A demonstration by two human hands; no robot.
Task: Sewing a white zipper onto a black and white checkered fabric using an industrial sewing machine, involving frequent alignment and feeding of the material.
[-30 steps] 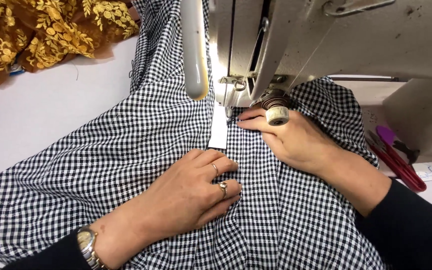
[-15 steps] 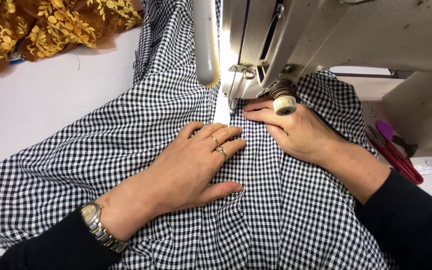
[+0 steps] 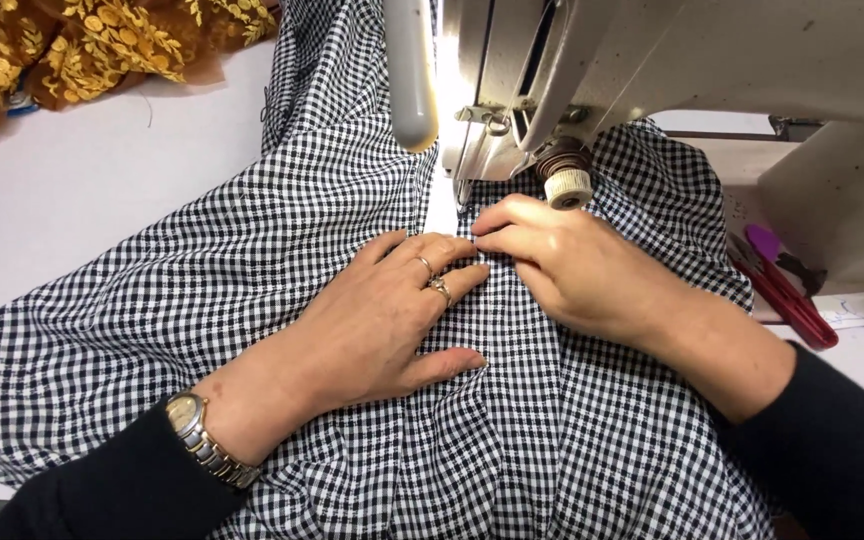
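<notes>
A black-and-white checked fabric lies spread over the white table and runs under the head of a cream sewing machine. My left hand rests flat on the fabric, fingers together and pointing toward the needle area; it wears rings and a wristwatch. My right hand lies on the fabric just right of it, fingertips pinching a fold of cloth right in front of the presser foot. Both sleeves are black.
A brown fabric with gold embroidery sits at the far left corner of the table. A red-handled tool lies at the right beside the machine base. A white lamp tube hangs over the fabric.
Both hands have slid the checked fabric forward toward the needle. My left hand moved up beside the right, and the right fingertips closed on a fold.
</notes>
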